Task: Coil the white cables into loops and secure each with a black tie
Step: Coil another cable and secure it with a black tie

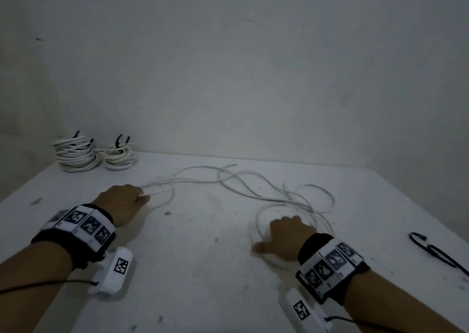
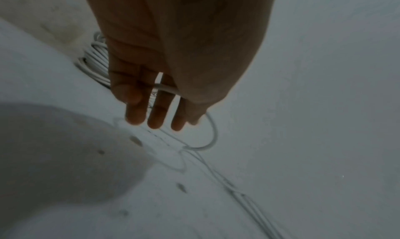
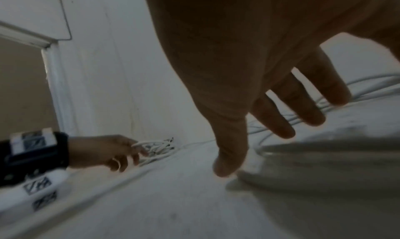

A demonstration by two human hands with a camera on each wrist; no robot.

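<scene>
Loosely, the white cable [image 1: 243,185] sprawls between the hands: left hand [image 1: 121,203] pinching it, right hand [image 1: 286,236] spread.

Dim, greyish light throughout. White table [image 1: 203,269], surface speckled with dark flecks and scuffs, stood pushed into a corner. Plain pale wall [image 1: 253,66] rose behind it, marked by a few faint smudges. White-framed doorway [image 3: 52,88] opened off to the left.

Two tied cable coils [image 1: 76,152], loose white cables [image 1: 253,188], black ties [image 1: 436,252], two hands [image 1: 121,200]
</scene>
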